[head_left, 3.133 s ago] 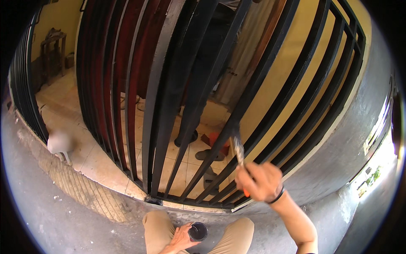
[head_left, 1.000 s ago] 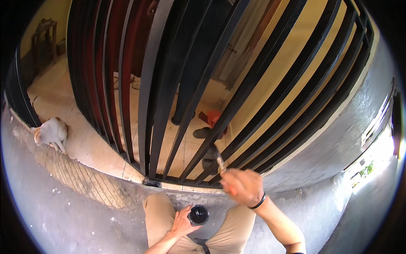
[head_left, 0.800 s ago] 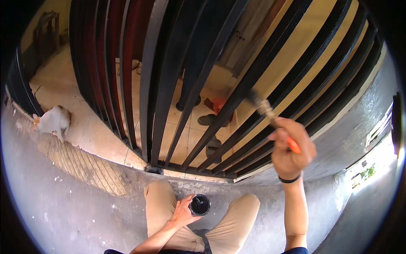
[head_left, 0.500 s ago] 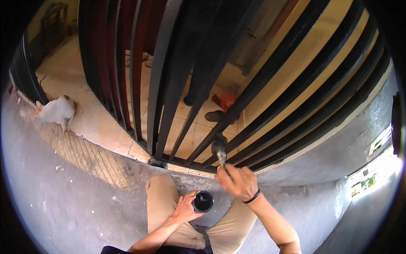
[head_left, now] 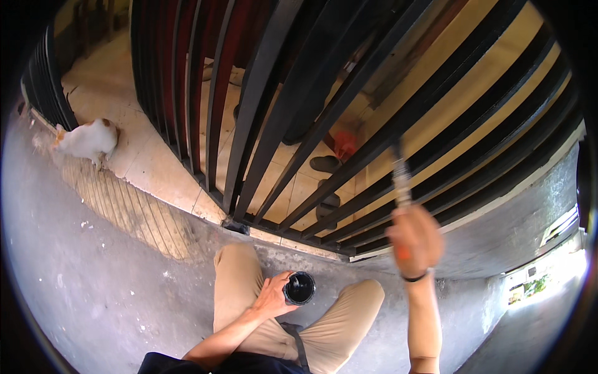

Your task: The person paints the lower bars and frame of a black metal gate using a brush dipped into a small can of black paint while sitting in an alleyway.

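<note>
My left hand [head_left: 274, 296] is wrapped round a small can of black paint [head_left: 300, 289], held above my lap between my knees. Out in front to the right, my right hand [head_left: 416, 242] grips a paintbrush [head_left: 402, 177] by its handle, blurred by motion. The brush's dark tip reaches up to a black bar of the metal gate [head_left: 374, 149]; whether it touches the bar I cannot tell. Several slanting black bars surround the brush. Some bars on the right have a wet-looking shine.
Behind the bars are a tiled floor [head_left: 124, 159], a person's dark-clothed legs [head_left: 308, 115], a dark slipper [head_left: 325, 164] and a red item [head_left: 344, 144]. A white and orange cat [head_left: 90, 140] stands at the left by a grooved ramp [head_left: 128, 209]. Grey concrete [head_left: 112, 280] surrounds me.
My right hand has carried the brush to the right and up along the bars. The left hand keeps the can in nearly the same place. My view has shifted slightly.
</note>
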